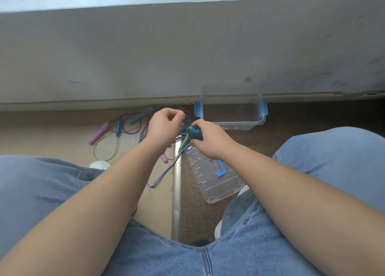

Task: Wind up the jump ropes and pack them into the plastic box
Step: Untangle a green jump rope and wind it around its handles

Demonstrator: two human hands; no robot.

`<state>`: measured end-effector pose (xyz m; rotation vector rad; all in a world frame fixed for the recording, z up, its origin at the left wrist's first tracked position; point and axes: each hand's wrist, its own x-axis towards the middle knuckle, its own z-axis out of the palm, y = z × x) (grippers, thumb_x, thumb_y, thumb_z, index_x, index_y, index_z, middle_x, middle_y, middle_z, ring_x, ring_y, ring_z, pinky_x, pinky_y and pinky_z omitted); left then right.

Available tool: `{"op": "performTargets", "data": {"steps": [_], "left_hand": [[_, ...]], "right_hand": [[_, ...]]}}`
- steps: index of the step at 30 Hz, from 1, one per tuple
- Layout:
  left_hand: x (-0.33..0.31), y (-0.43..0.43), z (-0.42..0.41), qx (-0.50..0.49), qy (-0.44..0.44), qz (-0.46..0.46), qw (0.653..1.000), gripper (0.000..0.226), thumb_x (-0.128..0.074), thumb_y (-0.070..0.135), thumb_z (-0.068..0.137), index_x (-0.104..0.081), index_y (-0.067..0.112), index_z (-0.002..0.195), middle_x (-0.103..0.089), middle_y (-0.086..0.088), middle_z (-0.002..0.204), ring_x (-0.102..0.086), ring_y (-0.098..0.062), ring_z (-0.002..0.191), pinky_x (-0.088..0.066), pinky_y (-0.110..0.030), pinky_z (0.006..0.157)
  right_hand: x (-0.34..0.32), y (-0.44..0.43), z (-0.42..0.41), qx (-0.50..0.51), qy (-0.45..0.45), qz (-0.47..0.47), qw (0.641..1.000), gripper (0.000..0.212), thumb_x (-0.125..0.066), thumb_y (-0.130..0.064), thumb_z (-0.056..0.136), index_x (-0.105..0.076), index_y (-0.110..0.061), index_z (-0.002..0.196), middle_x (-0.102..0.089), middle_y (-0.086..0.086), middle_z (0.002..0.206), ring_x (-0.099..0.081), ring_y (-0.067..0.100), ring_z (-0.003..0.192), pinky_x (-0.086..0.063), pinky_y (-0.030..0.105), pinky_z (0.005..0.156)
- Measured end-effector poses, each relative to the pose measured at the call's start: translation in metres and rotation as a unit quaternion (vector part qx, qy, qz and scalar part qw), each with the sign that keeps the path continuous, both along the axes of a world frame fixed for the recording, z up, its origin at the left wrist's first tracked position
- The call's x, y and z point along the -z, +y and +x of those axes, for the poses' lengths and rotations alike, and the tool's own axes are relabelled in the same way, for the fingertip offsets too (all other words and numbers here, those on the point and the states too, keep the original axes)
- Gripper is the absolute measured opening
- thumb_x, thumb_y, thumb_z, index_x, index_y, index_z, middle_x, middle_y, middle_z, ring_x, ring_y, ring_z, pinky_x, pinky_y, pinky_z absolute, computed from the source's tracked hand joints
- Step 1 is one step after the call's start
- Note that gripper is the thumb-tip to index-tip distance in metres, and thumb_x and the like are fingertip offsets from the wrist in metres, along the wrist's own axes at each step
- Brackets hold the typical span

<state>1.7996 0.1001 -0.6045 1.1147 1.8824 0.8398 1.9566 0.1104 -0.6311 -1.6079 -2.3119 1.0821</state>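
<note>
Jeans fill the bottom of the view, and past the knees both hands work above the floor. On the right hand the grip is closed round the wound part of the green-handled rope; on the left hand the grip is curled on a loop of the same rope, just beside it. Its striped tail hangs down unwound to the floor. By the wall the plastic box stands open and looks empty, near the right hand, with its lid lying flat below that wrist. Other ropes with a pink handle and a blue handle sprawl together on the left. As I judge it, the coil could spring apart if the right grip eases before the end is tucked in, and the loose tail, trailing close to the purple strands, could snag them and drag the tangle along as it is drawn up
</note>
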Motion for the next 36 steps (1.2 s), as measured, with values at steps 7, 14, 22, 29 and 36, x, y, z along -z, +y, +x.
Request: {"op": "performTargets", "data": {"steps": [7, 14, 22, 29, 36], "left_hand": [[0.029, 0.008, 0.015, -0.008, -0.073, -0.035, 0.997, 0.015, -0.059, 0.021, 0.092, -0.065, 0.035, 0.091, -0.073, 0.008, 0.090, -0.072, -0.010, 0.087, -0.059, -0.045, 0.087], [0.049, 0.043, 0.018, 0.072, -0.001, -0.043, 0.997, 0.032, -0.052, 0.020, 0.091, -0.060, 0.037, 0.117, -0.067, 0.017, 0.097, -0.065, -0.009, 0.099, -0.054, -0.039, 0.094], [0.090, 0.091, 0.019, 0.052, -0.057, -0.089, 0.993, 0.033, -0.053, 0.028, 0.089, -0.060, 0.036, 0.119, -0.069, 0.011, 0.093, -0.070, -0.014, 0.093, -0.058, -0.046, 0.087], [0.129, 0.124, 0.020, 0.033, -0.087, -0.128, 0.987, 0.034, -0.052, 0.020, 0.098, -0.058, 0.025, 0.131, -0.067, 0.004, 0.093, -0.071, -0.026, 0.094, -0.061, -0.047, 0.079], [0.158, 0.131, 0.006, 0.025, -0.093, -0.150, 0.984, 0.030, -0.052, 0.019, 0.095, -0.059, 0.028, 0.123, -0.068, 0.009, 0.096, -0.071, -0.015, 0.091, -0.060, -0.044, 0.083]], "right_hand": [[0.000, 0.025, 0.001, 0.129, 0.077, -0.073, 0.986, 0.050, -0.071, -0.028, 0.090, -0.053, -0.023, 0.137, -0.064, 0.001, 0.128, -0.054, 0.009, 0.097, -0.040, 0.022, 0.081], [0.024, 0.053, 0.011, 0.152, 0.035, -0.100, 0.983, 0.045, -0.072, -0.022, 0.087, -0.057, -0.023, 0.129, -0.063, 0.002, 0.125, -0.056, 0.014, 0.100, -0.043, 0.026, 0.080], [0.060, 0.102, 0.014, 0.189, 0.014, -0.089, 0.978, 0.044, -0.071, -0.028, 0.086, -0.060, -0.022, 0.129, -0.064, 0.001, 0.126, -0.059, 0.020, 0.112, -0.042, 0.024, 0.086], [0.097, 0.148, 0.023, 0.260, 0.018, -0.066, 0.963, 0.049, -0.066, -0.026, 0.093, -0.051, -0.018, 0.139, -0.058, 0.004, 0.136, -0.056, 0.022, 0.122, -0.040, 0.025, 0.095], [0.118, 0.158, 0.015, 0.273, 0.021, -0.034, 0.961, 0.043, -0.062, -0.017, 0.094, -0.054, -0.019, 0.136, -0.053, 0.004, 0.133, -0.057, 0.019, 0.117, -0.042, 0.021, 0.094]]}}
